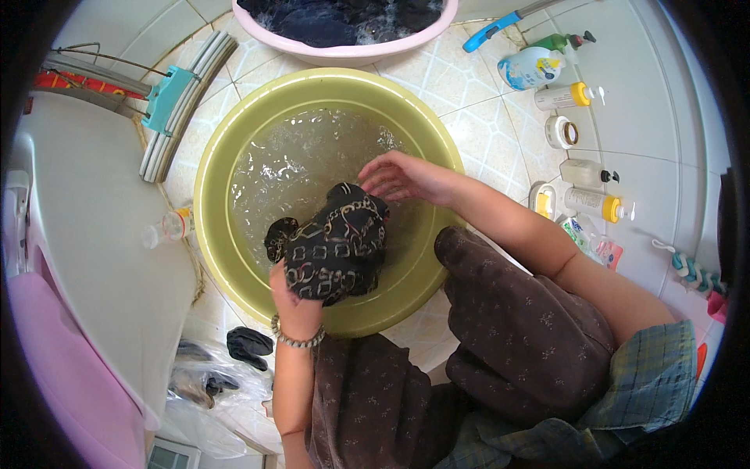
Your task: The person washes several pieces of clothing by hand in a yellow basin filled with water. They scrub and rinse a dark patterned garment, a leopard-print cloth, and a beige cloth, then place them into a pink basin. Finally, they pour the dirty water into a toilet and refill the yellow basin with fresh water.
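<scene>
A wide, round olive-yellow plastic basin holds cloudy grey water; beyond it sits a pale pink plastic tub of dark wet clothes. A bunched black cloth with pale chain and square patterns is over the basin's near half. The left hand grips its lower left edge – fingers mostly hidden – while the right hand is open, fingers loosely curved, beside its upper right; contact there is unclear. A beaded bracelet circles the left wrist.
</scene>
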Demonstrator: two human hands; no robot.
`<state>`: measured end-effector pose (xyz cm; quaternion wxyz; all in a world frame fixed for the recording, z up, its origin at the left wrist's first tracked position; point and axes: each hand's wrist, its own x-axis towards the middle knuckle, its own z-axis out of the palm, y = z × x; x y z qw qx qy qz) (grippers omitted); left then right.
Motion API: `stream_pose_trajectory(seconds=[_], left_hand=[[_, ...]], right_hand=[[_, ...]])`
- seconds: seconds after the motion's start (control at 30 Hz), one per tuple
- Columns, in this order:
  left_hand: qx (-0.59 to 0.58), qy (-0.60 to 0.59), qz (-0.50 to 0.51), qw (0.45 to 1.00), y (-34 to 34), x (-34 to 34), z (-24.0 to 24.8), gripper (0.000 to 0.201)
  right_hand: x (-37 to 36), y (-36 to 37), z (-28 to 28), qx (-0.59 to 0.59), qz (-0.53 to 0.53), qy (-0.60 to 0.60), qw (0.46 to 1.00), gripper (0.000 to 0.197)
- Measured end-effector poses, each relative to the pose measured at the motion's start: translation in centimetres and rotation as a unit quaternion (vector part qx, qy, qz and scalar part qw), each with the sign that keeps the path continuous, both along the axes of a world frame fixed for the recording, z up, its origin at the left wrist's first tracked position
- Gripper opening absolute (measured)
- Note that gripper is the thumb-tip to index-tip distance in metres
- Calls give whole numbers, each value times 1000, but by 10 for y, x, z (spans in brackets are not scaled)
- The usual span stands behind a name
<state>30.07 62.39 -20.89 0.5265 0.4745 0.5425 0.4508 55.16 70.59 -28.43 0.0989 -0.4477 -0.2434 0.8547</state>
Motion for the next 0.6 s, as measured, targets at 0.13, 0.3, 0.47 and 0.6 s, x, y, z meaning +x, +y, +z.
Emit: stream_pose_trajectory(seconds=[0.13,0.3,0.47,0.6], left_hand=[[0,28,-8,1000,3,-8,24,16],[-12,-71,28,997,11,-10,47,28],[-63,-356,118,925,26,1,55,41],[-95,-491,173,849,39,8,41,51]], right_hand=[[-17,-25,-43,-71,-32,-2,997,53],[-63,-22,-65,-150,-50,139,978,65],[-88,-6,-24,-172,-152,236,944,62],[-96,0,-48,-228,-201,265,915,59]])
